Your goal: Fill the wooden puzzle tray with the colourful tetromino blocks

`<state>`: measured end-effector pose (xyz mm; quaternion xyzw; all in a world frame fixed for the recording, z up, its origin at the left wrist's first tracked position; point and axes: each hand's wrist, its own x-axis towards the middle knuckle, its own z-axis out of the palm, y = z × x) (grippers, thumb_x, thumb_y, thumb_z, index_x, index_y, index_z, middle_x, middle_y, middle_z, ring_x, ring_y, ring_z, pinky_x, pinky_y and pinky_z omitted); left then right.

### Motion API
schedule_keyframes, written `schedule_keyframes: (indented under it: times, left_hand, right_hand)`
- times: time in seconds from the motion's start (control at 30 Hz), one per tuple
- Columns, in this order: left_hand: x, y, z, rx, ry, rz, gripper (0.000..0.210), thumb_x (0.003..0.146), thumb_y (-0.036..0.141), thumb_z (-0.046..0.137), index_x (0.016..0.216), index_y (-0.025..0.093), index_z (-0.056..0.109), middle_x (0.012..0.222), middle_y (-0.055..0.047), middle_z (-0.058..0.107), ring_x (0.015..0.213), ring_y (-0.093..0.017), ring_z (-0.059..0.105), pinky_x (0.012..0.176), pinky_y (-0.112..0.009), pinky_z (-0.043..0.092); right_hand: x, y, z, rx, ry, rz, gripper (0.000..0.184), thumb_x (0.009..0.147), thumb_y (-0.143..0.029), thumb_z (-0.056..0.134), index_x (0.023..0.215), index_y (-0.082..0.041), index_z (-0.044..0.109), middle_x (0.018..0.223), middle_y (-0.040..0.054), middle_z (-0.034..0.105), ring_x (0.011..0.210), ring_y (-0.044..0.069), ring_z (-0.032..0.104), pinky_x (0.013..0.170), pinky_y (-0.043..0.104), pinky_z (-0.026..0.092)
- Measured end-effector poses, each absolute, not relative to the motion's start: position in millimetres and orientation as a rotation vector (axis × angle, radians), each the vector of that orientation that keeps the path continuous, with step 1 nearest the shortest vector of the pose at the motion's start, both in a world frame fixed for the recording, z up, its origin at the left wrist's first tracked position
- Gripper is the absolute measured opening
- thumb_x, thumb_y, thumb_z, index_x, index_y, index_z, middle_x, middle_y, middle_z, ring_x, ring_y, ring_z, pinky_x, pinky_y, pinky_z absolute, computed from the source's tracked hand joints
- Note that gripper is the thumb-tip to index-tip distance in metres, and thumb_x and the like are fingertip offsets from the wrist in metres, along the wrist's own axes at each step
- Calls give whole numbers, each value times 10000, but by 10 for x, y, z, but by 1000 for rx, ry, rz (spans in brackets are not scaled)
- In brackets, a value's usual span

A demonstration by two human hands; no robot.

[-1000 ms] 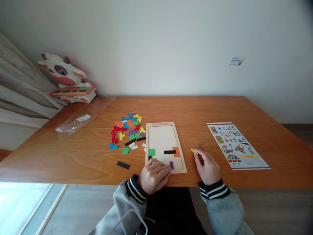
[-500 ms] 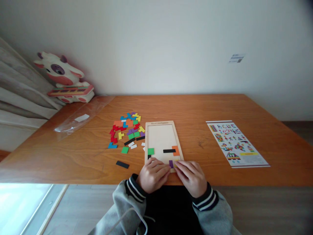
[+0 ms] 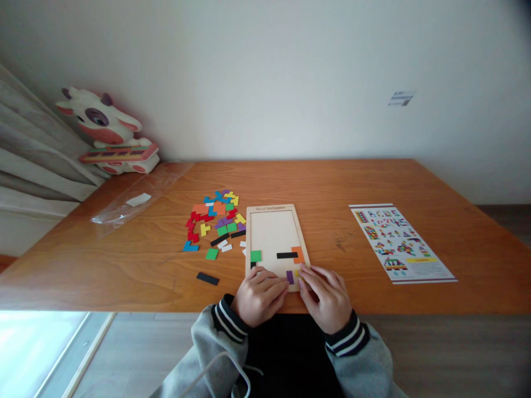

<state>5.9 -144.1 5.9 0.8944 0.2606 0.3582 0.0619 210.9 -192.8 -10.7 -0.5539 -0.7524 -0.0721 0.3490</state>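
A wooden puzzle board (image 3: 249,232) lies near the table's front edge. On it are a green square (image 3: 256,256), a black bar (image 3: 286,255) over an orange piece (image 3: 299,257), and a purple piece (image 3: 290,277) low down. My left hand (image 3: 260,297) rests over the board's lower left with curled fingers, its fingertips beside the purple piece; what lies under them is hidden. At the lower right corner my right hand (image 3: 326,296) has thumb and fingertips around a yellow piece (image 3: 297,274), mostly covered. A second black piece (image 3: 253,266) shows partly above my left hand.
Loose colored pieces, among them a yellow piece (image 3: 205,229), lie left of the board, and a black bar (image 3: 207,278) lies nearer the front. A printed pattern sheet (image 3: 398,243) is on the right. A clear plastic bag (image 3: 120,213) and a toy cow (image 3: 108,127) stand at back left.
My right thumb and fingers have spread a little, and the fingertips have shifted slightly up and right at the yellow piece. My left hand has barely moved.
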Motion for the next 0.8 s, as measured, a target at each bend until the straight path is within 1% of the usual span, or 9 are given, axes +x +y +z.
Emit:
schedule_keyframes:
  times: [0.1,0.23,0.3,0.4,0.47,0.63,0.73,0.8]
  left_hand:
    - [68,-1437,73,2711,788,1090,162,898,152,626,1041,200,685,930,-23,784,803,-162,707,771,-341,517]
    - [73,-1436,60,2706,795,1132,149,890,143,638,1023,196,682,919,-11,783,793,-158,701,780,-334,508]
    - [73,-1436,52,2705,792,1135,150,886,140,645,1022,192,680,922,-7,783,794,-159,699,782,-333,504]
    - [72,-1435,53,2705,784,1128,149,886,141,647,1024,190,679,922,-5,783,795,-159,698,780,-330,502]
    - [74,-1434,60,2702,781,1132,147,886,142,648,1022,190,678,922,-3,783,792,-158,698,777,-330,502]
    - [75,-1435,77,2703,782,1133,152,887,141,646,1028,188,677,924,-9,782,796,-158,699,775,-331,505]
    - [71,-1434,79,2705,779,1122,159,886,137,643,1032,188,679,930,-15,782,803,-159,700,777,-330,506]
    - [68,-1433,75,2705,780,1123,157,885,138,643,1029,188,681,931,-16,782,803,-159,700,779,-330,509]
  right_hand:
    - [2112,-1926,-127,-1424,-1932,-208,205,906,-179,632,1069,-239,742,1130,40,761,994,232,690,875,407,514]
    - [2131,-1911,-175,-1409,-1862,-187,143,915,-186,635,961,-211,767,1150,87,745,952,218,699,848,384,560]
    - [2143,-1899,-197,-1417,-1823,-145,141,924,-206,632,953,-204,770,1132,101,743,934,213,704,841,377,576]
    - [2157,-1882,-219,-1425,-1797,-93,140,931,-244,635,974,-212,765,1086,94,745,929,212,705,849,378,584]
    - [2162,-1872,-229,-1441,-1787,-71,154,934,-273,636,1013,-211,753,1081,94,740,943,216,701,861,385,584]
    - [2174,-1861,-230,-1514,-1779,-41,274,949,-340,612,1169,-196,687,1126,110,716,1007,235,683,891,405,570]
    - [2176,-1848,-192,-1496,-1835,-55,340,958,-301,592,1277,-186,621,1210,123,691,1086,247,658,938,419,539]
    - [2174,-1830,-160,-1447,-1918,-74,439,963,-264,571,1391,-176,525,1290,130,663,1160,255,628,971,429,511]
